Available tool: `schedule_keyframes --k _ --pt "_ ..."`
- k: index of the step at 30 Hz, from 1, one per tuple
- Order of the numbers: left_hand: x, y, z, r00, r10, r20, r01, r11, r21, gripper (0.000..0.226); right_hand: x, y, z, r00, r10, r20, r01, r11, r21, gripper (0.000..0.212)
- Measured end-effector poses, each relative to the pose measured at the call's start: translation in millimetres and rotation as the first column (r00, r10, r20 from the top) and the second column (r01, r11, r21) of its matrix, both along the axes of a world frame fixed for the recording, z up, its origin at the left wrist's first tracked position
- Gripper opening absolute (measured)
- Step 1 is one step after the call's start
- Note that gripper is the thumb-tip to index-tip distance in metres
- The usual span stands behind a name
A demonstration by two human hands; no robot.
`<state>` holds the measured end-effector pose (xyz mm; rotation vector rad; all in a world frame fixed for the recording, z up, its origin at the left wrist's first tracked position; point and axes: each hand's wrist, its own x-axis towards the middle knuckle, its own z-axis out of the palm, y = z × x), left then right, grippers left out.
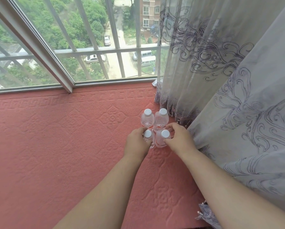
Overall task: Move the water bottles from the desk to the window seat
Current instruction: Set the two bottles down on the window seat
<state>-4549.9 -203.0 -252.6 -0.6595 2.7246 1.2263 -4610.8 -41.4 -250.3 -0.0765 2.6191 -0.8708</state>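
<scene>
Clear, thin plastic is what the fingers meet here: the left hand (138,141) curls round the near-left small clear plastic water bottle with a white screw cap (148,138), thumb and forefinger closing just under the cap, and the right hand (179,139) wraps the near-right clear bottle with its white cap (163,138) the same way, high on the shoulder. Both bottles stand upright on the red embossed mat of the window seat (64,138), touching each other. Just behind them, nearer the glass, stand two more matching clear bottles, the far-left one (147,119) and the far-right one (162,119), so the four form a tight square.

These bottles look small and light, even with water in them. The walls will likely dent under a hard squeeze, and the smooth plastic could slip if wet, so a hold round the stiffer shoulder or neck below the cap seems the safest. The soft mat gives a slightly uneven footing; a nudged bottle could topple its neighbours.

To the right hangs a pale grey sheer curtain with dark swirl embroidery (229,80), its beaded hem near the far-right bottle. Beyond the seat runs the metal-framed window with bars (95,50).
</scene>
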Motion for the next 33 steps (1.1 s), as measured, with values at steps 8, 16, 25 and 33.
schedule_keyframes --k 8,16,25,33 --pt "10 1 24 1.000 -0.004 0.012 0.004 1.000 0.022 0.055 7 0 22 1.000 0.021 0.005 -0.022 0.999 0.046 0.055" --pt "33 -3 85 1.000 0.007 0.009 -0.007 0.999 -0.040 0.049 20 6 72 0.999 0.034 0.014 -0.035 0.995 0.093 0.065" --pt "71 -8 183 0.998 -0.057 0.001 0.056 0.978 -0.199 0.047 58 22 174 0.990 0.117 -0.079 -0.114 0.993 0.037 0.068" --pt "103 2 284 0.992 -0.125 -0.023 0.110 0.935 -0.338 0.054 84 15 282 0.950 0.216 -0.225 -0.205 0.976 0.071 0.071"
